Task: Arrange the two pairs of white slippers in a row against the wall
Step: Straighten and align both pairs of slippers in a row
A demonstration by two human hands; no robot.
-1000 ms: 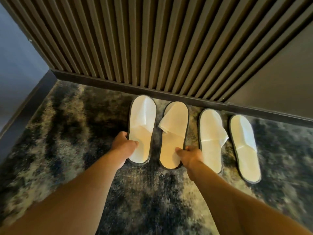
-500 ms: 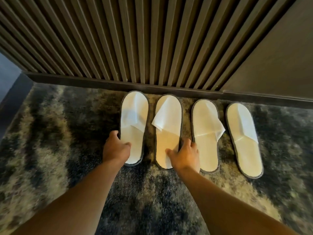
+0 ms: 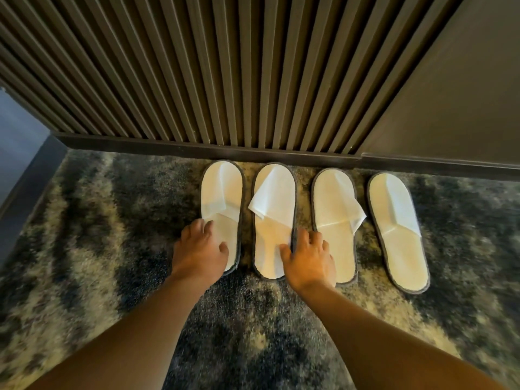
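Four white slippers with grey edging lie side by side on the carpet, toes at the dark baseboard [image 3: 168,146]. My left hand [image 3: 198,253] grips the heel half of the leftmost slipper [image 3: 222,190], thumb on its insole and fingers over its left edge. My right hand [image 3: 309,260] holds the second slipper [image 3: 274,192] at its right edge, thumb on the insole, fingers down in the gap beside the third slipper [image 3: 333,204]. The fourth slipper [image 3: 394,220] lies apart at the right, angled slightly. The uppers of the second and third slippers are folded loose.
A wall of vertical dark slats [image 3: 225,80] rises behind the row, with a plain dark panel [image 3: 464,94] to its right. A blue-grey side wall [image 3: 17,130] closes the left. The mottled dark and pale carpet [image 3: 98,235] spreads all around.
Both hands have slid forward along the two left slippers, which now lie straighter and closer to the baseboard. The view has swung to face the wall more squarely.
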